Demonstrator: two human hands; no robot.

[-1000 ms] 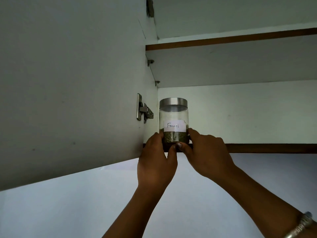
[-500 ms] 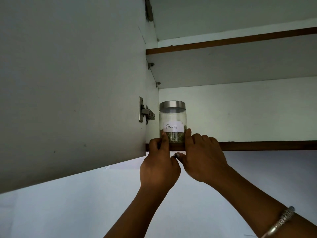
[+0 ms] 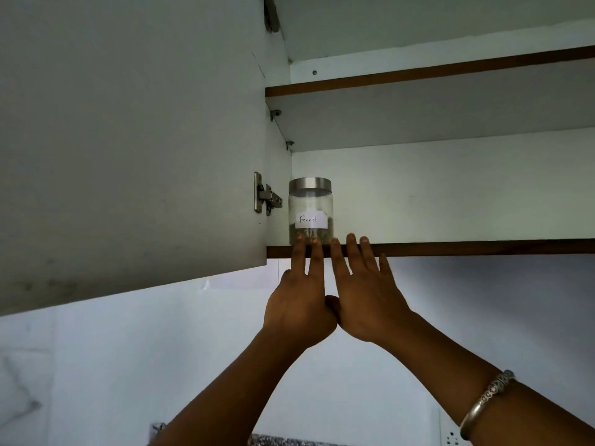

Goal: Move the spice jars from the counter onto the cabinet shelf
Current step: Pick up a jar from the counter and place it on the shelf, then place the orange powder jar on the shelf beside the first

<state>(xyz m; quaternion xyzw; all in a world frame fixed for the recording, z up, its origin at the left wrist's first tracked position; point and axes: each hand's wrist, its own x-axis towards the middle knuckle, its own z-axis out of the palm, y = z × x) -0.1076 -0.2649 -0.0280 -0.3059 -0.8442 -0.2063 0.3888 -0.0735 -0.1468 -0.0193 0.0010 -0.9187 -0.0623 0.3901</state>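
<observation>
A clear glass jar [image 3: 310, 207] with a metal lid and a white "Fennel" label stands upright on the lower cabinet shelf [image 3: 450, 247], in its far left corner. My left hand [image 3: 301, 299] is raised below it, fingers straight and apart, two fingertips overlapping the jar's base at the shelf edge. My right hand [image 3: 365, 296] is beside it, fingers spread, tips at the shelf's front edge just right of the jar. Neither hand grips anything.
The open cabinet door [image 3: 128, 140] hangs at the left, its hinge [image 3: 265, 197] close to the jar. An upper shelf [image 3: 418, 74] sits above. The lower shelf stretches bare to the right. A white wall lies below the cabinet.
Both hands have let go of the jar and opened flat. The jar now stands on the shelf by itself, pushed a little further in.
</observation>
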